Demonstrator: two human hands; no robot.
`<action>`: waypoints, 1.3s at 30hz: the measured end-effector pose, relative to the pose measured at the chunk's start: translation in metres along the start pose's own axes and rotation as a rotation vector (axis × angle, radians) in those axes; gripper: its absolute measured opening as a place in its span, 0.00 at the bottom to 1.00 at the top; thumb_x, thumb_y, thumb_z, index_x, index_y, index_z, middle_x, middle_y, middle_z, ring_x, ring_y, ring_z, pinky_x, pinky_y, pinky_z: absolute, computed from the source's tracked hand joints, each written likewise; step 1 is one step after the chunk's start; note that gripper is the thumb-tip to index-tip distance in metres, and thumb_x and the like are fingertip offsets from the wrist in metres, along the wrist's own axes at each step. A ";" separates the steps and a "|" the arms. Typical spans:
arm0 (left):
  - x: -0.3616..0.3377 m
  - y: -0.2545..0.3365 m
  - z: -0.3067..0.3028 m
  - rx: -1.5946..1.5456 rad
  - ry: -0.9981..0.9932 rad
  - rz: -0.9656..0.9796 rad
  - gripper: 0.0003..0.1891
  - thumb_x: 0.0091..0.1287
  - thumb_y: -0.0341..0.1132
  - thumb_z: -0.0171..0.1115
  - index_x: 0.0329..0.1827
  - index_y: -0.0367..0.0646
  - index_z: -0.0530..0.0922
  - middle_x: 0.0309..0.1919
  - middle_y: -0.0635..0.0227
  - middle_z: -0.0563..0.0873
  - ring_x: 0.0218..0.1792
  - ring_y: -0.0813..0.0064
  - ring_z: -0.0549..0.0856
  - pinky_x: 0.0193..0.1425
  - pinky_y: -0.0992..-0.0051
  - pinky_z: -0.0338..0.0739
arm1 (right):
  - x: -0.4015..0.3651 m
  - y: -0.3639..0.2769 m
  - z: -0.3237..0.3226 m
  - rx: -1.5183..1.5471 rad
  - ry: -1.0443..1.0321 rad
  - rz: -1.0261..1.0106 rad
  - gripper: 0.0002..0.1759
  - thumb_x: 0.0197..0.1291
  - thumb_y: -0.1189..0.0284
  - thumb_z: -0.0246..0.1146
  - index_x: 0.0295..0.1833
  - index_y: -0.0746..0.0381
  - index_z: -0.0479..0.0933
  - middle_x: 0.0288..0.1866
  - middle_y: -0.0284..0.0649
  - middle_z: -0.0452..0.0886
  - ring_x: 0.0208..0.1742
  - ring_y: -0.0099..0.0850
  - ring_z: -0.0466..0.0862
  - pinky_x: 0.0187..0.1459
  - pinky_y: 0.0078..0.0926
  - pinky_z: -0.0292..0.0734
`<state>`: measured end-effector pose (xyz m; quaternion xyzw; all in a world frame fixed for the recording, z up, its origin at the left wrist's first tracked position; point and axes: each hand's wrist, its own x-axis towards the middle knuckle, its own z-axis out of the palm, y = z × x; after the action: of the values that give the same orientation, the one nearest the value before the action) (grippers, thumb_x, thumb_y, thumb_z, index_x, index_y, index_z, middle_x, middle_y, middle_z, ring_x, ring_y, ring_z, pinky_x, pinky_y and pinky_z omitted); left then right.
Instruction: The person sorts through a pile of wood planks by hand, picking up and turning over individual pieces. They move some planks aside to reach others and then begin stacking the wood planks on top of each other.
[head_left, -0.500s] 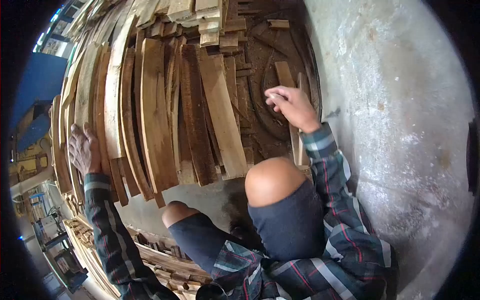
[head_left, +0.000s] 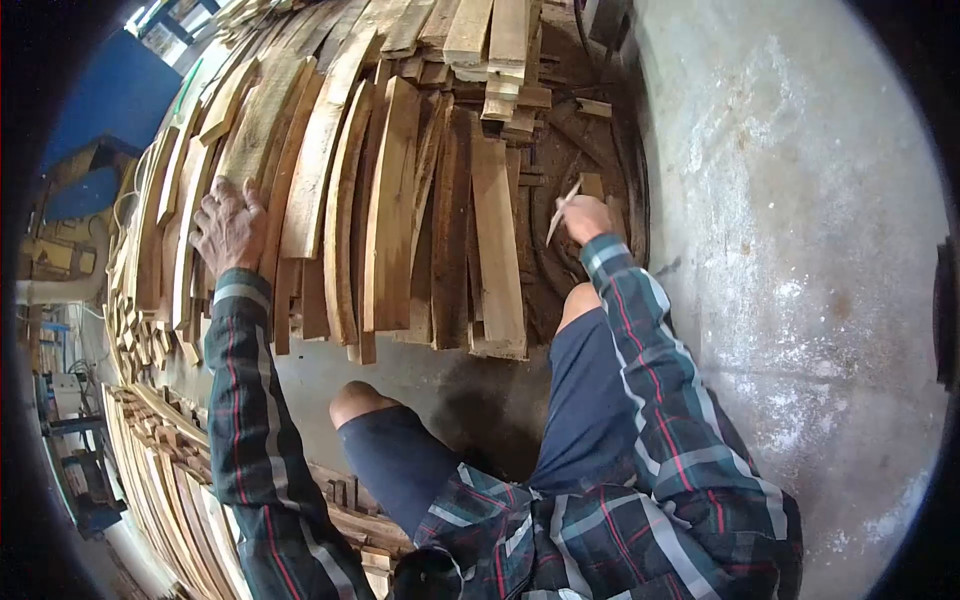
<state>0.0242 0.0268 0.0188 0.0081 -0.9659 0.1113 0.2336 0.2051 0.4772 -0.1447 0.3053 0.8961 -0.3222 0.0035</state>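
My left hand (head_left: 230, 228) lies with spread fingers on the boards at the left of a wide stack of rough wooden boards (head_left: 390, 215). Over the brown, debris-covered strip between stack and wall, my right hand (head_left: 585, 217) is closed on a thin wood strip (head_left: 563, 213) that sticks out past the fingers at a slant. Close by that hand, a short board (head_left: 591, 186) lies on the strip. A pale board (head_left: 497, 240) forms the stack's right side.
A scuffed grey wall (head_left: 790, 250) rises along the right. At the lower left is another pile of wood strips (head_left: 175, 480). Blue panels (head_left: 115, 95) and equipment (head_left: 90, 490) stand at the far left. My knees are below the stack's near ends.
The view has turned, so the stack appears farther right. My right hand, loosely curled before, now grips the thin wood strip. My left hand still rests on the boards.
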 end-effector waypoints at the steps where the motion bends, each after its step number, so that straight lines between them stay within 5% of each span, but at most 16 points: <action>1: -0.002 0.001 0.000 -0.010 -0.022 0.004 0.33 0.78 0.59 0.41 0.75 0.45 0.67 0.69 0.50 0.76 0.70 0.48 0.74 0.71 0.44 0.63 | -0.008 -0.002 -0.017 0.060 -0.115 0.194 0.38 0.64 0.42 0.62 0.59 0.67 0.83 0.60 0.61 0.82 0.64 0.57 0.80 0.66 0.49 0.74; 4: 0.000 0.000 -0.001 -0.036 -0.036 -0.019 0.34 0.78 0.61 0.38 0.77 0.47 0.65 0.70 0.51 0.75 0.71 0.49 0.73 0.72 0.43 0.62 | -0.043 -0.008 0.024 0.568 0.279 0.269 0.53 0.61 0.37 0.63 0.75 0.72 0.66 0.77 0.65 0.65 0.76 0.57 0.68 0.74 0.49 0.64; 6: -0.002 0.001 -0.004 -0.051 -0.032 -0.023 0.34 0.78 0.61 0.39 0.77 0.48 0.65 0.68 0.51 0.76 0.70 0.51 0.73 0.72 0.43 0.62 | -0.071 -0.029 0.047 0.771 0.142 0.104 0.63 0.59 0.33 0.62 0.81 0.73 0.51 0.84 0.62 0.50 0.81 0.58 0.57 0.78 0.50 0.57; 10: 0.002 -0.008 0.006 -0.163 -0.007 -0.001 0.35 0.77 0.59 0.46 0.79 0.45 0.64 0.72 0.53 0.72 0.71 0.51 0.72 0.72 0.46 0.62 | -0.100 -0.054 0.087 0.702 -0.305 0.001 0.55 0.65 0.43 0.64 0.80 0.74 0.51 0.78 0.59 0.65 0.77 0.46 0.69 0.76 0.37 0.61; 12: 0.000 -0.006 0.008 -0.221 0.163 -0.034 0.33 0.75 0.53 0.55 0.78 0.46 0.66 0.75 0.55 0.70 0.72 0.51 0.71 0.73 0.45 0.60 | -0.095 -0.048 0.107 0.841 -0.236 -0.156 0.48 0.67 0.50 0.65 0.78 0.74 0.57 0.75 0.58 0.69 0.73 0.43 0.73 0.74 0.34 0.65; 14: -0.040 0.024 -0.068 -0.347 0.369 0.099 0.27 0.74 0.45 0.59 0.73 0.46 0.72 0.71 0.56 0.76 0.66 0.54 0.76 0.68 0.51 0.67 | -0.081 -0.035 0.141 0.943 -0.194 -0.224 0.46 0.67 0.51 0.64 0.77 0.75 0.60 0.75 0.57 0.69 0.74 0.43 0.72 0.75 0.34 0.62; 18: -0.159 0.088 -0.129 -0.796 0.197 0.491 0.18 0.72 0.35 0.59 0.65 0.47 0.80 0.56 0.61 0.85 0.52 0.59 0.80 0.55 0.61 0.71 | -0.086 -0.046 0.135 1.028 -0.258 -0.063 0.42 0.72 0.51 0.58 0.75 0.77 0.63 0.81 0.55 0.60 0.81 0.45 0.60 0.81 0.38 0.50; 20: -0.206 0.130 -0.117 -0.818 0.107 0.529 0.24 0.71 0.35 0.60 0.71 0.45 0.75 0.52 0.62 0.86 0.49 0.60 0.81 0.58 0.58 0.70 | -0.100 -0.050 0.105 1.164 -0.431 -0.125 0.42 0.74 0.51 0.55 0.76 0.76 0.62 0.83 0.54 0.56 0.83 0.44 0.57 0.82 0.38 0.50; 22: -0.235 0.157 -0.086 -0.606 0.046 0.428 0.29 0.72 0.35 0.57 0.77 0.43 0.67 0.60 0.54 0.81 0.56 0.56 0.79 0.60 0.57 0.69 | -0.105 -0.054 0.099 1.250 -0.386 -0.106 0.41 0.75 0.50 0.53 0.77 0.74 0.62 0.84 0.53 0.55 0.83 0.44 0.56 0.82 0.38 0.50; 23: -0.241 0.162 -0.073 -0.539 -0.171 0.367 0.32 0.73 0.35 0.54 0.80 0.39 0.59 0.67 0.47 0.75 0.65 0.47 0.74 0.67 0.53 0.66 | -0.104 -0.057 0.101 1.280 -0.303 -0.075 0.41 0.76 0.49 0.51 0.77 0.74 0.62 0.84 0.52 0.55 0.83 0.43 0.56 0.81 0.38 0.50; 26: -0.254 0.180 -0.050 -0.476 -0.072 0.304 0.33 0.73 0.36 0.54 0.79 0.34 0.58 0.69 0.45 0.73 0.69 0.42 0.71 0.73 0.50 0.61 | -0.084 -0.037 0.146 1.307 -0.258 -0.005 0.40 0.77 0.48 0.50 0.78 0.72 0.61 0.83 0.52 0.57 0.83 0.44 0.57 0.80 0.37 0.53; 30: -0.251 0.185 -0.013 -0.619 -0.286 0.271 0.36 0.73 0.36 0.53 0.81 0.31 0.54 0.73 0.34 0.66 0.72 0.37 0.68 0.78 0.50 0.57 | -0.094 -0.044 0.132 1.444 -0.282 -0.007 0.42 0.76 0.48 0.51 0.80 0.70 0.57 0.85 0.54 0.48 0.84 0.50 0.51 0.80 0.39 0.51; 31: -0.256 0.187 0.001 -0.719 -0.079 0.324 0.35 0.73 0.37 0.53 0.80 0.29 0.55 0.73 0.32 0.66 0.72 0.35 0.67 0.78 0.51 0.59 | -0.088 -0.043 0.145 1.355 -0.193 0.009 0.44 0.75 0.46 0.51 0.81 0.69 0.54 0.85 0.56 0.47 0.84 0.51 0.51 0.81 0.41 0.50; 34: -0.245 0.192 -0.001 -0.734 -0.049 0.309 0.35 0.74 0.38 0.54 0.79 0.28 0.55 0.73 0.34 0.66 0.72 0.40 0.69 0.79 0.53 0.59 | -0.085 -0.046 0.155 1.199 -0.075 0.058 0.49 0.74 0.42 0.51 0.83 0.68 0.49 0.84 0.60 0.48 0.84 0.53 0.51 0.81 0.42 0.48; 38: -0.225 0.193 -0.064 -1.402 -0.511 -0.167 0.30 0.72 0.47 0.66 0.66 0.29 0.75 0.55 0.51 0.84 0.62 0.66 0.78 0.70 0.64 0.68 | -0.079 -0.040 0.165 1.202 -0.099 -0.101 0.43 0.75 0.48 0.53 0.83 0.66 0.51 0.84 0.61 0.49 0.83 0.55 0.52 0.79 0.44 0.53; 39: -0.223 0.190 -0.050 -1.610 -0.436 -0.301 0.29 0.67 0.54 0.72 0.56 0.35 0.82 0.46 0.63 0.87 0.52 0.76 0.79 0.56 0.70 0.71 | -0.089 -0.048 0.142 1.206 -0.111 -0.043 0.42 0.75 0.50 0.53 0.82 0.65 0.53 0.83 0.60 0.51 0.83 0.55 0.53 0.79 0.44 0.55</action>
<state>0.2325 0.2145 -0.0791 -0.0108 -0.7625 -0.6468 -0.0110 0.2246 0.3174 -0.2115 0.2180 0.5600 -0.7887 -0.1301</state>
